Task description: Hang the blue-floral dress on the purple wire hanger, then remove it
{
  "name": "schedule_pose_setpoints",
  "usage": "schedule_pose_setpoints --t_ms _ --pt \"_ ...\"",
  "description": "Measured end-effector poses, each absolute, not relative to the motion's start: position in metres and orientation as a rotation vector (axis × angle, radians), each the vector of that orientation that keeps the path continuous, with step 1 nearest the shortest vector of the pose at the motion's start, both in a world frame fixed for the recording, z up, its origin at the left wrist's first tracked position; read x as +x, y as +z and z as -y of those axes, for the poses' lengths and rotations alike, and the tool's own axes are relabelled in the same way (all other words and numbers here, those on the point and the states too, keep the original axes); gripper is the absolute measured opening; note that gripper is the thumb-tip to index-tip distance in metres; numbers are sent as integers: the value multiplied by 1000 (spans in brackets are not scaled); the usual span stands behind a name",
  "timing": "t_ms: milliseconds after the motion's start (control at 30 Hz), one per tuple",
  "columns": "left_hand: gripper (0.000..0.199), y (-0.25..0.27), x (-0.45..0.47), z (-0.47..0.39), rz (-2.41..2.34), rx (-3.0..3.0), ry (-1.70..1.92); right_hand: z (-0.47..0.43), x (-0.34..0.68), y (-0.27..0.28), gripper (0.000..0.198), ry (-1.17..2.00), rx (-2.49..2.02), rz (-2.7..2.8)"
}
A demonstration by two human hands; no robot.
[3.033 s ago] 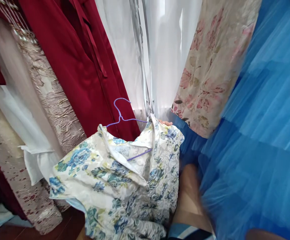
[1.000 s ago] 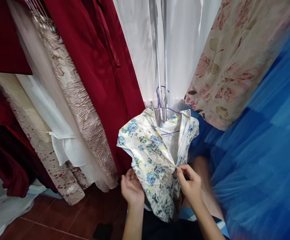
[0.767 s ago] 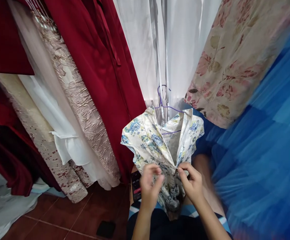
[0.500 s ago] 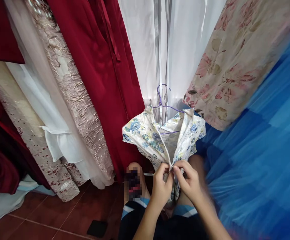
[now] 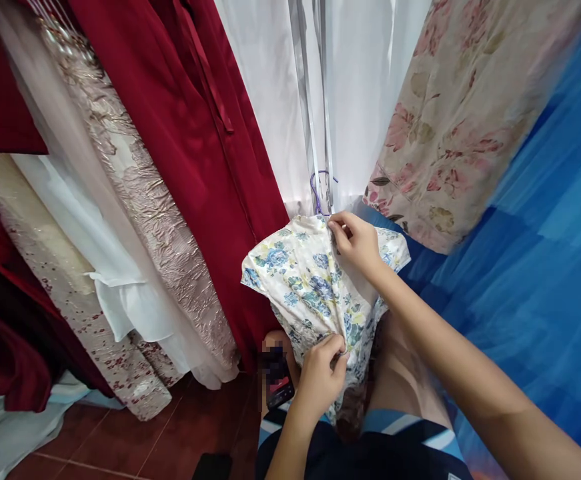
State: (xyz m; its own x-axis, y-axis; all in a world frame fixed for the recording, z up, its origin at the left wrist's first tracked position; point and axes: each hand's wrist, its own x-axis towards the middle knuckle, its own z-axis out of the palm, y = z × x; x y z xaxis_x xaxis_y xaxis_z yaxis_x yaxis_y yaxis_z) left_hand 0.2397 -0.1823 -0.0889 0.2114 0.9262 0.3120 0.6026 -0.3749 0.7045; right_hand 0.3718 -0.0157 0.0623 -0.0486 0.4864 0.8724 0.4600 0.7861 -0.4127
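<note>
A white dress [image 5: 304, 280] with blue and yellow flowers and short cap sleeves hangs on a purple hanger [image 5: 315, 190], its lower end between the legs. Down its middle runs a seam with a zipper [image 5: 339, 300], the two edges drawn together. At the neckline my right hand [image 5: 354, 241] is closed in a pinch at the zipper's top; the pull itself is hidden by the fingers. Lower on the same seam, my left hand [image 5: 321, 370] pinches the dress fabric.
Long garments hang all around: a dark red one [image 5: 190, 133], a white one [image 5: 260, 80] behind the hanger, a pink-flowered one [image 5: 435, 147], and blue tulle [image 5: 530, 253] close on the right. A phone [image 5: 277, 383] rests by the left leg; a black flat object [image 5: 212, 467] lies on the tiled floor.
My right hand has moved up from beside the left hand to the neckline, and the open V of the dress has closed. My left hand stays low on the seam.
</note>
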Motion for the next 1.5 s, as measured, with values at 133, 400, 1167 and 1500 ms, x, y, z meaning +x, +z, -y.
schedule_pose_setpoints --t_ms 133,400,1167,1500 --pt "14 -93 237 177 -1383 2113 927 25 370 74 13 120 -724 1602" --pt "16 20 214 122 -1256 2281 1727 53 368 59 13 561 -594 1380" --pt "7 95 203 51 -1345 2549 1949 44 333 -4 25 1356 -623 696" --pt "5 15 93 -1 -1611 1303 2126 70 360 -54 26 1287 -751 777"
